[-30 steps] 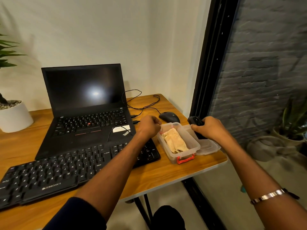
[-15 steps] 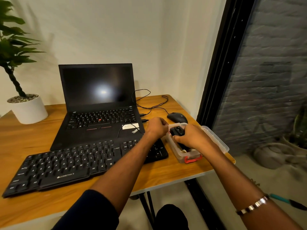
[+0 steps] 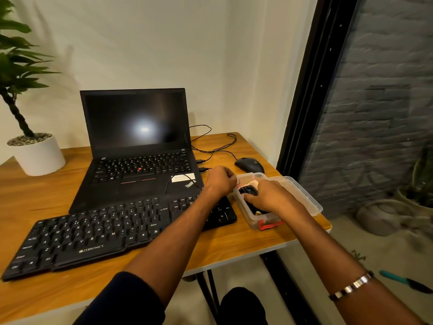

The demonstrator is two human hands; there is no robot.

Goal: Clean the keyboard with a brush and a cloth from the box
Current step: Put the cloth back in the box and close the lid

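**Brush held inside the box**

The right hand (image 3: pixel 269 195) closed around a black brush (image 3: pixel 248 190) inside the clear box (image 3: pixel 255 219); the left hand (image 3: pixel 219 181) gripped its far rim. The keyboard (image 3: pixel 98 233) lay left, the cloth (image 3: pixel 251 183) barely visible beyond.

We count two hands, the left hand (image 3: pixel 219 181) and the right hand (image 3: pixel 269 195). We see one external keyboard (image 3: pixel 105 231), one laptop (image 3: pixel 140 148), one mouse (image 3: pixel 249 164), one clear box (image 3: pixel 254 219) with one lid (image 3: pixel 304 195) beside it, one black brush (image 3: pixel 248 190), one potted plant (image 3: pixel 35 151), one bracelet (image 3: pixel 351 287) and one table (image 3: pixel 234 245).
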